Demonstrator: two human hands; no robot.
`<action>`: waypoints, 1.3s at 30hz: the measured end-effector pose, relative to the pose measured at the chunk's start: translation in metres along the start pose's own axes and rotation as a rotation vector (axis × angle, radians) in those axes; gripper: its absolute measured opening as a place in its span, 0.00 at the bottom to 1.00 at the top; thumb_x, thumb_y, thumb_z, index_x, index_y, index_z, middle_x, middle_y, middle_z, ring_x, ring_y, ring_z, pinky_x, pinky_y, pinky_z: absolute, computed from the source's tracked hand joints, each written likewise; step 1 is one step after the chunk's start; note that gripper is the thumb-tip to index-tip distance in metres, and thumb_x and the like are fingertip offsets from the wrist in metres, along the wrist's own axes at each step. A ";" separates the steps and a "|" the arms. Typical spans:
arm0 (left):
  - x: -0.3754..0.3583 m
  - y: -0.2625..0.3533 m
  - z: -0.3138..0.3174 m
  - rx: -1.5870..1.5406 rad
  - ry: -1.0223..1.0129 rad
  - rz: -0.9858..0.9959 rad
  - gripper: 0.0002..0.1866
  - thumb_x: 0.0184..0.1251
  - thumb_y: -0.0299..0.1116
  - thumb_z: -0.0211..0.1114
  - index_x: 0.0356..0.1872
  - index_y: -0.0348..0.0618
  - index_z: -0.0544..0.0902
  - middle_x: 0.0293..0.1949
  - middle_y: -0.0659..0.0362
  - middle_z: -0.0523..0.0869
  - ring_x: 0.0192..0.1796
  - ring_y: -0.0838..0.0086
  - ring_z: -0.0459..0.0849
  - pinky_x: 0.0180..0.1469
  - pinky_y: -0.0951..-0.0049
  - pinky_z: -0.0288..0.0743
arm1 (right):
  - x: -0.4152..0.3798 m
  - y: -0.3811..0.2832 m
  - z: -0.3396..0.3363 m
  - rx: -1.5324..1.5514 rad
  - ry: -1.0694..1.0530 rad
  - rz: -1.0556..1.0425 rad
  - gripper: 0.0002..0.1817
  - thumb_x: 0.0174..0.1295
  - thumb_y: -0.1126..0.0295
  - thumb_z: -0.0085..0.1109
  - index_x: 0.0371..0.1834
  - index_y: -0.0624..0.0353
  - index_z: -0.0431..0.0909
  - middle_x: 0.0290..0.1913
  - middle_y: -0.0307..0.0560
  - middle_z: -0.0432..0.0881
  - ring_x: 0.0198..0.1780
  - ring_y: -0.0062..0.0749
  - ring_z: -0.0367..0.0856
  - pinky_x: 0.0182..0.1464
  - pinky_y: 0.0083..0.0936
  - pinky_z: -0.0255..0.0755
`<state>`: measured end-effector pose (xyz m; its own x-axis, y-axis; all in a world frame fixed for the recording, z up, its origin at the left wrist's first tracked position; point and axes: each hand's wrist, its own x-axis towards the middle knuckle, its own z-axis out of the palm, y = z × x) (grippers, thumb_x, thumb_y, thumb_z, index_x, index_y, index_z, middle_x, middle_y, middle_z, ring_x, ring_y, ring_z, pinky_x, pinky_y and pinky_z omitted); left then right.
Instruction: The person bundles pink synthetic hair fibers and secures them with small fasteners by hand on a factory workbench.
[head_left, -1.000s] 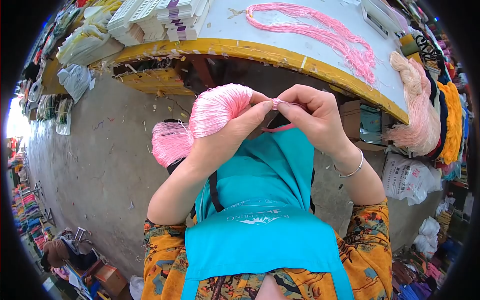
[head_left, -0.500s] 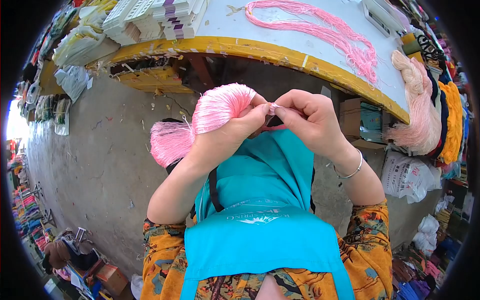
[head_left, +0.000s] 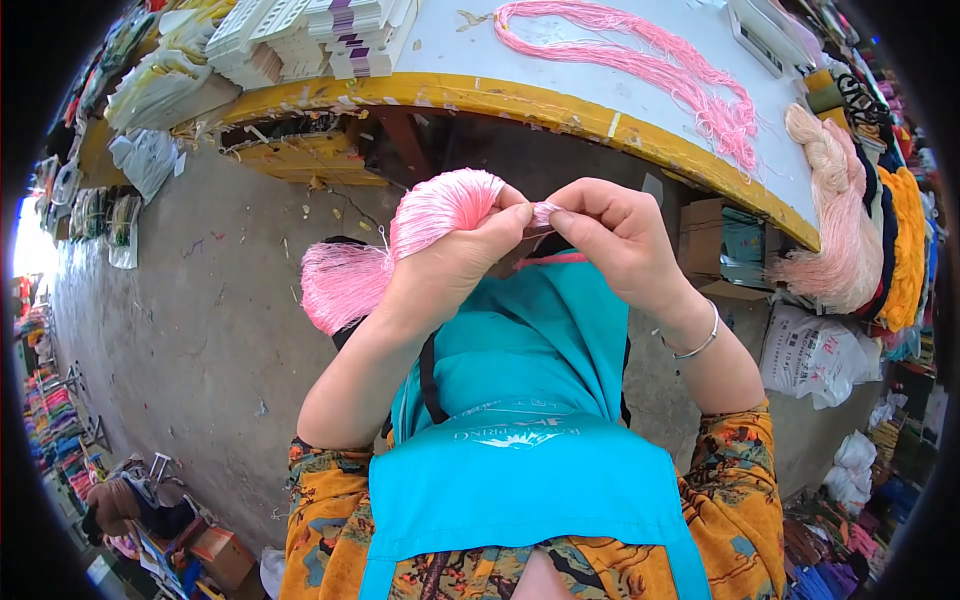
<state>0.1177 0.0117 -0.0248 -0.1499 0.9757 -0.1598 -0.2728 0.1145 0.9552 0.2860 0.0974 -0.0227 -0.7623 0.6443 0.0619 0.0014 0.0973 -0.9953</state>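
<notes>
A thick bundle of pink thread [head_left: 440, 212] is looped over my left hand [head_left: 465, 250], its tied tail hanging out to the left. Thumb and forefinger of that hand pinch a small strand of the pink thread. My right hand [head_left: 622, 235], with a silver bangle at the wrist, pinches the same short strand [head_left: 543, 214] from the other side. Only a small gap separates the two sets of fingertips. Below them, a pink strand [head_left: 560, 259] lies across the top of the turquoise apron [head_left: 530, 330].
Ahead stands a white table with a yellow edge [head_left: 480, 92]. On it lie a loose pink skein [head_left: 640, 60], stacks of white cards [head_left: 350, 35] and a white device [head_left: 765, 35]. Cream and orange skeins [head_left: 903, 245] hang at the right. A cardboard box [head_left: 703, 240] sits underneath.
My fingertips have moved slightly apart, showing more of the strand between them. The left hand has shifted a little left; the bundle stays looped over it.
</notes>
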 end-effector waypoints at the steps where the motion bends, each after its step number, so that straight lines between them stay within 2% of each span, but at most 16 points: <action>1: -0.001 0.004 0.001 -0.034 0.011 -0.032 0.05 0.66 0.28 0.62 0.31 0.37 0.81 0.25 0.64 0.81 0.24 0.88 0.73 0.22 0.85 0.63 | 0.000 0.000 0.000 0.000 0.000 0.000 0.08 0.68 0.74 0.54 0.40 0.67 0.80 0.32 0.37 0.82 0.33 0.13 0.76 0.34 0.13 0.72; 5: -0.001 0.003 -0.006 -0.111 0.069 -0.050 0.05 0.66 0.28 0.62 0.31 0.39 0.82 0.23 0.67 0.79 0.19 0.91 0.66 0.18 0.87 0.55 | 0.001 -0.009 -0.001 0.114 0.001 0.090 0.08 0.69 0.74 0.53 0.42 0.67 0.81 0.33 0.37 0.83 0.33 0.12 0.77 0.34 0.12 0.73; 6: -0.001 0.002 -0.009 -0.111 0.069 -0.050 0.05 0.66 0.28 0.62 0.31 0.39 0.82 0.23 0.67 0.79 0.19 0.91 0.66 0.18 0.87 0.55 | 0.000 -0.012 -0.002 0.160 -0.006 0.163 0.08 0.69 0.73 0.54 0.42 0.67 0.81 0.34 0.37 0.83 0.34 0.12 0.77 0.34 0.12 0.73; 7: -0.001 0.002 -0.012 -0.070 0.047 -0.060 0.06 0.67 0.31 0.64 0.33 0.39 0.83 0.23 0.67 0.80 0.22 0.89 0.69 0.21 0.85 0.60 | 0.000 -0.009 -0.001 0.160 -0.006 0.163 0.08 0.69 0.73 0.54 0.42 0.67 0.81 0.34 0.37 0.83 0.34 0.12 0.77 0.34 0.12 0.73; 8: 0.000 0.002 -0.013 -0.029 0.025 -0.070 0.08 0.67 0.34 0.66 0.34 0.39 0.84 0.23 0.67 0.80 0.24 0.88 0.73 0.25 0.83 0.66 | 0.000 -0.002 0.001 0.108 0.037 0.082 0.08 0.69 0.74 0.54 0.42 0.67 0.81 0.34 0.36 0.83 0.33 0.11 0.76 0.33 0.11 0.72; 12: -0.007 0.009 -0.004 -0.101 0.033 -0.075 0.10 0.67 0.35 0.66 0.35 0.38 0.85 0.24 0.66 0.81 0.25 0.87 0.74 0.25 0.83 0.66 | -0.002 0.007 0.002 -0.100 0.107 -0.053 0.06 0.67 0.75 0.55 0.40 0.67 0.81 0.31 0.36 0.82 0.31 0.11 0.75 0.31 0.12 0.70; 16: -0.004 0.003 -0.006 0.003 -0.007 -0.066 0.11 0.68 0.36 0.66 0.35 0.38 0.86 0.26 0.66 0.82 0.26 0.86 0.74 0.26 0.83 0.66 | -0.003 -0.002 0.006 -0.219 0.122 -0.108 0.05 0.66 0.76 0.57 0.38 0.66 0.80 0.26 0.37 0.81 0.27 0.11 0.74 0.28 0.13 0.68; 18: -0.002 -0.001 -0.006 0.008 -0.041 -0.062 0.11 0.68 0.36 0.66 0.35 0.38 0.86 0.26 0.66 0.82 0.26 0.86 0.74 0.26 0.82 0.67 | -0.004 -0.007 0.006 -0.445 0.109 -0.174 0.03 0.62 0.77 0.58 0.37 0.65 0.80 0.24 0.43 0.81 0.23 0.18 0.76 0.26 0.16 0.70; 19: -0.001 -0.004 -0.004 -0.002 -0.033 -0.057 0.11 0.68 0.36 0.66 0.35 0.37 0.85 0.26 0.66 0.81 0.26 0.86 0.73 0.27 0.82 0.66 | -0.004 -0.005 0.006 -0.445 0.110 -0.174 0.03 0.62 0.77 0.58 0.37 0.65 0.80 0.24 0.43 0.81 0.23 0.18 0.76 0.26 0.16 0.70; 21: -0.002 -0.003 -0.003 -0.011 -0.024 -0.052 0.11 0.68 0.36 0.65 0.35 0.37 0.85 0.25 0.66 0.81 0.26 0.86 0.73 0.27 0.82 0.66 | -0.003 -0.001 0.006 -0.591 0.135 -0.341 0.04 0.59 0.78 0.59 0.35 0.63 0.81 0.25 0.48 0.81 0.23 0.30 0.81 0.26 0.21 0.74; 22: -0.003 0.002 -0.002 0.005 -0.031 -0.074 0.11 0.68 0.36 0.65 0.36 0.37 0.85 0.25 0.66 0.81 0.26 0.86 0.73 0.27 0.82 0.66 | -0.002 0.000 0.006 -0.591 0.135 -0.341 0.04 0.59 0.78 0.59 0.35 0.63 0.81 0.25 0.48 0.81 0.23 0.30 0.81 0.26 0.21 0.74; 24: -0.003 0.007 -0.001 0.020 -0.037 -0.098 0.10 0.68 0.35 0.65 0.36 0.37 0.85 0.25 0.66 0.80 0.26 0.86 0.73 0.27 0.82 0.66 | -0.002 0.001 0.005 -0.681 0.144 -0.421 0.04 0.57 0.78 0.59 0.35 0.63 0.81 0.26 0.51 0.82 0.25 0.39 0.83 0.28 0.26 0.76; 30: -0.001 0.001 -0.004 0.020 -0.070 -0.106 0.09 0.69 0.33 0.63 0.34 0.38 0.84 0.24 0.66 0.79 0.26 0.86 0.72 0.27 0.82 0.64 | -0.001 0.006 0.006 -0.705 0.148 -0.506 0.04 0.57 0.78 0.59 0.35 0.63 0.80 0.26 0.51 0.82 0.25 0.40 0.83 0.28 0.26 0.76; 32: 0.000 -0.002 -0.002 -0.018 -0.040 -0.074 0.06 0.67 0.30 0.64 0.34 0.38 0.83 0.21 0.68 0.79 0.19 0.91 0.65 0.19 0.86 0.54 | -0.002 0.004 0.007 -0.665 0.141 -0.453 0.03 0.58 0.78 0.59 0.35 0.63 0.80 0.25 0.50 0.82 0.25 0.38 0.83 0.27 0.25 0.76; 34: -0.001 -0.001 0.000 -0.042 -0.033 -0.081 0.05 0.66 0.29 0.63 0.33 0.38 0.83 0.19 0.69 0.77 0.18 0.92 0.64 0.19 0.86 0.53 | -0.004 0.003 0.008 -0.624 0.134 -0.402 0.03 0.59 0.78 0.59 0.35 0.64 0.80 0.25 0.50 0.82 0.24 0.37 0.83 0.27 0.25 0.75; 39: -0.003 0.001 0.000 -0.082 -0.019 -0.097 0.04 0.66 0.27 0.63 0.32 0.39 0.82 0.18 0.71 0.73 0.18 0.92 0.63 0.19 0.85 0.51 | -0.005 0.008 0.009 -0.398 0.139 -0.247 0.02 0.64 0.77 0.57 0.36 0.64 0.79 0.24 0.46 0.80 0.24 0.23 0.79 0.27 0.20 0.71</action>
<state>0.1182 0.0094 -0.0229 -0.1010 0.9643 -0.2448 -0.3624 0.1935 0.9117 0.2835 0.0881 -0.0319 -0.6776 0.6576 0.3291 0.0995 0.5255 -0.8450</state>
